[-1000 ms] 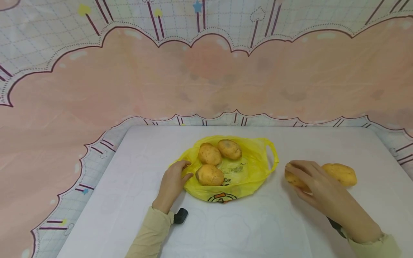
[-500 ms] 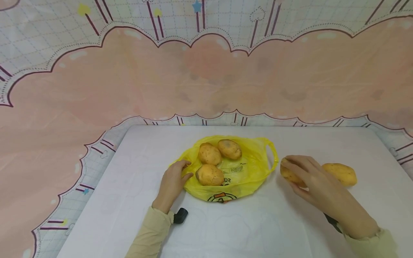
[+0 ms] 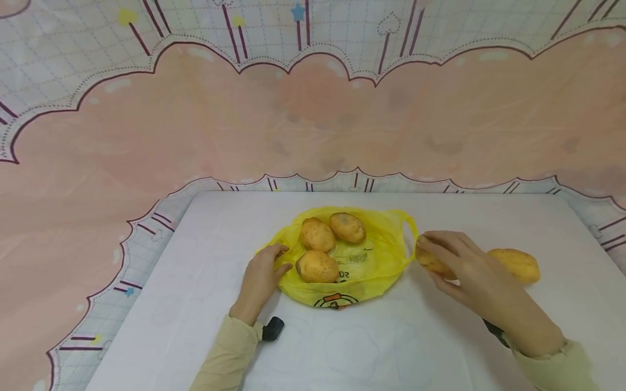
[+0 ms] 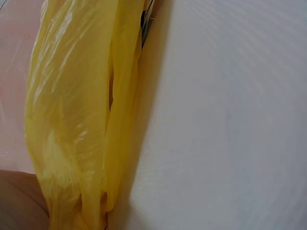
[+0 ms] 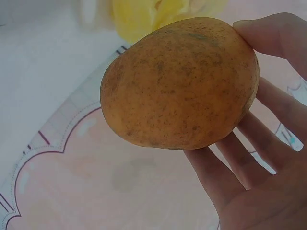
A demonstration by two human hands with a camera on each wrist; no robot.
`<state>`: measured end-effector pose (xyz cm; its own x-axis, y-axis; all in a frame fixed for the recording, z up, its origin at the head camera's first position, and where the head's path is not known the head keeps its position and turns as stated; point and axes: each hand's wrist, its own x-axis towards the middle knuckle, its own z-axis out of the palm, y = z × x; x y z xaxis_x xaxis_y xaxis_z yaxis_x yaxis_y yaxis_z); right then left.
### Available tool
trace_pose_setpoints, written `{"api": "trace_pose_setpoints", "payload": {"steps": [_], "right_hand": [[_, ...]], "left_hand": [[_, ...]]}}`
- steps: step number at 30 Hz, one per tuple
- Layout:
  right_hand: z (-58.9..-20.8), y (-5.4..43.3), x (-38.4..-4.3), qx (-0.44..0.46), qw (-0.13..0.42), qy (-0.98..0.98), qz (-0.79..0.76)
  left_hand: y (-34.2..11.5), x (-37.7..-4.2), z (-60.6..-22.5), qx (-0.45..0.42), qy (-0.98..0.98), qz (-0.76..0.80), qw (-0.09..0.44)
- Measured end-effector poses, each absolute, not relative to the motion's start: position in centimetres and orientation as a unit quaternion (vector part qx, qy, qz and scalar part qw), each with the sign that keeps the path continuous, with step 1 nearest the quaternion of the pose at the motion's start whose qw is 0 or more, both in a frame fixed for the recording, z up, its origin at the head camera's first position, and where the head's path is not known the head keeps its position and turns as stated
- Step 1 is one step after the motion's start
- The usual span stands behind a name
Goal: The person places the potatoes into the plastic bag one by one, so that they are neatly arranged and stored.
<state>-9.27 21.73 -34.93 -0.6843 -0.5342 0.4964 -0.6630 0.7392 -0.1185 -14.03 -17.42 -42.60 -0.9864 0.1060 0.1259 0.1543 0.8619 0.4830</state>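
Note:
A yellow plastic bag [image 3: 376, 260] lies with its mouth spread wide. My left hand [image 3: 260, 277] pinches its left rim; in the left wrist view the film of the bag [image 4: 81, 105] gathers toward the hand at the lower left. Inside are a potato [image 3: 317, 234] at the upper left, a second potato [image 3: 348, 227] beside it, and a third potato [image 3: 318, 266] nearer me. Just right of the bag's handle, my right hand [image 3: 471, 277] grips another potato [image 5: 180, 86] between thumb and fingers, above the table.
One more potato [image 3: 515, 265] lies on the white table [image 3: 371, 347], partly behind my right hand. The bag's loop handle [image 3: 413, 231] sticks out on its right side. A patterned cloth [image 3: 313, 119] hangs beyond the table's back edge.
My right hand has lifted the potato slightly and carried it left, up to the bag's handle. The left hand and the bag have stayed in place.

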Motion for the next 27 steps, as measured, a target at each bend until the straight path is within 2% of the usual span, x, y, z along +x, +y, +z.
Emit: {"api": "trace_pose_setpoints", "payload": {"steps": [14,27], "right_hand": [[-34.5,20.4,-9.7,0.342,0.237,-0.894,0.167],[-34.7,19.2,-10.4,0.348,0.202,-0.898,0.178]], "left_hand": [[-17.4,-14.1,-42.6,-0.067,-0.964,-0.252,0.047],[-17.3,-14.0,-42.5,-0.065,-0.964,-0.254,0.047]]}}
